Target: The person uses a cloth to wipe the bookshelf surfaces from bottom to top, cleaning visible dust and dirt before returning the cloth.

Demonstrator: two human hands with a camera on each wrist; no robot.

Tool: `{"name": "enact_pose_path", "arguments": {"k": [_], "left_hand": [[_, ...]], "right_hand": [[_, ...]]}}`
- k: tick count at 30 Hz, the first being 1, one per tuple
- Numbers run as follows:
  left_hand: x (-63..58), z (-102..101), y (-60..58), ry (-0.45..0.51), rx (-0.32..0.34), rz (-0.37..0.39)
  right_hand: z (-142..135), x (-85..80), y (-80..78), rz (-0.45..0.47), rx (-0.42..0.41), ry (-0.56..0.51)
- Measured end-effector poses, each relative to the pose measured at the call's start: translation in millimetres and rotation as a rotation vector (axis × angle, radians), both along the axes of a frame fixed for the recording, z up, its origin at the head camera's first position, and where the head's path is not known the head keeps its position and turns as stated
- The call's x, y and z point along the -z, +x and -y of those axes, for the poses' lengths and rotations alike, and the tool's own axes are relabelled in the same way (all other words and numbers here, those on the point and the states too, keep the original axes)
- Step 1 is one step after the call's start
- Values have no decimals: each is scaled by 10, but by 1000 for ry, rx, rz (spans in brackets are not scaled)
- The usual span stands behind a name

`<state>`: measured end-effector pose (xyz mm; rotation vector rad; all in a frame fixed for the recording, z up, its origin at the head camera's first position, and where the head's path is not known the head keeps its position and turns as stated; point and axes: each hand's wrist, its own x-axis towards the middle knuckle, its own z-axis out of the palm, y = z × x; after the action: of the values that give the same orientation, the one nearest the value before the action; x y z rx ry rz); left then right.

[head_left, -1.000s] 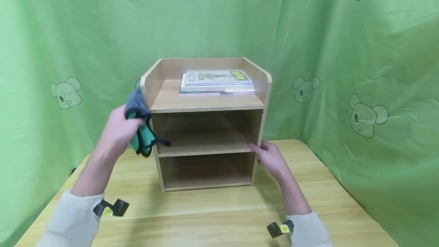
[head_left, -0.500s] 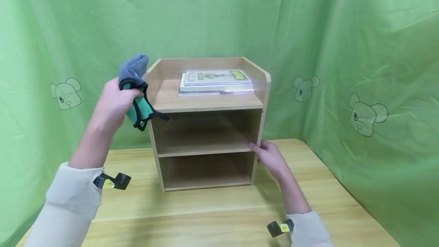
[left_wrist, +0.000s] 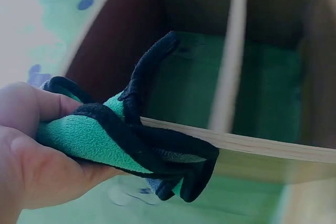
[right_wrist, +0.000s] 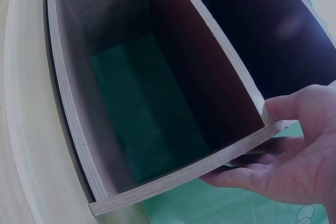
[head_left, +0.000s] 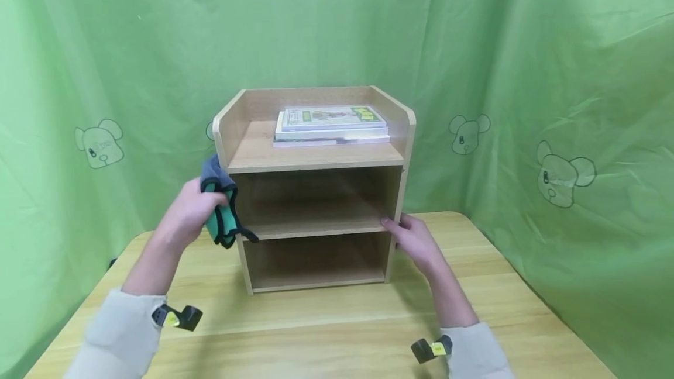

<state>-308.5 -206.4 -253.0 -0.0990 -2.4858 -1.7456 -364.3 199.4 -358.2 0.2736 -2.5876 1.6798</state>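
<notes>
A small wooden shelf unit (head_left: pixel 316 162) with two open compartments below a top tray stands on the table. My left hand (head_left: pixel 191 210) grips a bunched cleaning cloth (head_left: pixel 223 221), green on one face, blue on the other, with black edging. The cloth lies along the outside of the unit's left panel, and its black loose end hangs past the front edge. In the left wrist view the thumb pinches the folded cloth (left_wrist: pixel 94 140). My right hand (head_left: pixel 418 244) holds the right panel, thumb at the middle board's front corner, fingers (right_wrist: pixel 236 178) around the outer side.
Several thin books (head_left: pixel 332 127) lie stacked on the unit's top tray. The light wood table (head_left: pixel 316 338) extends in front of and beside the unit. A green printed curtain (head_left: pixel 526 75) surrounds the back and sides.
My left hand rose with the cloth to the top of the left panel, then came back down along it to about the middle compartment. The right hand has stayed in place.
</notes>
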Motion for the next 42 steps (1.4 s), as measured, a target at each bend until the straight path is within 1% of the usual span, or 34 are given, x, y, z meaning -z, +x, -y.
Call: {"name": "enact_pose_path", "arguments": {"k": [5, 12, 16, 19, 21, 24, 28, 32, 36, 42], "left_hand": [[365, -1, -38, 31, 9, 48], [902, -9, -73, 54, -11, 142], [1202, -20, -93, 82, -17, 182], [1383, -16, -118, 110, -14, 199], [1472, -12, -126, 110, -14, 207], [1558, -9, -134, 95, -25, 211], [1588, -24, -128, 69, -28, 215], [1585, -36, -99, 52, -29, 235], [1572, -32, -41, 26, -21, 256], [1506, 4, 49, -30, 30, 265]], "right_hand": [[0, -3, 1, -3, 7, 6], [11, -6, 13, -3, 5, 2], [3, 3, 17, 1, 4, 2], [1, 4, 14, -1, 5, 5], [5, 5, 7, -2, 7, -2], [3, 7, 2, -4, 2, -20], [-8, 10, 6, -3, 7, -29], [-8, 18, 9, -4, 11, -27], [1, 14, 15, -4, 2, -33], [5, 15, 10, -9, 6, -35]]}}
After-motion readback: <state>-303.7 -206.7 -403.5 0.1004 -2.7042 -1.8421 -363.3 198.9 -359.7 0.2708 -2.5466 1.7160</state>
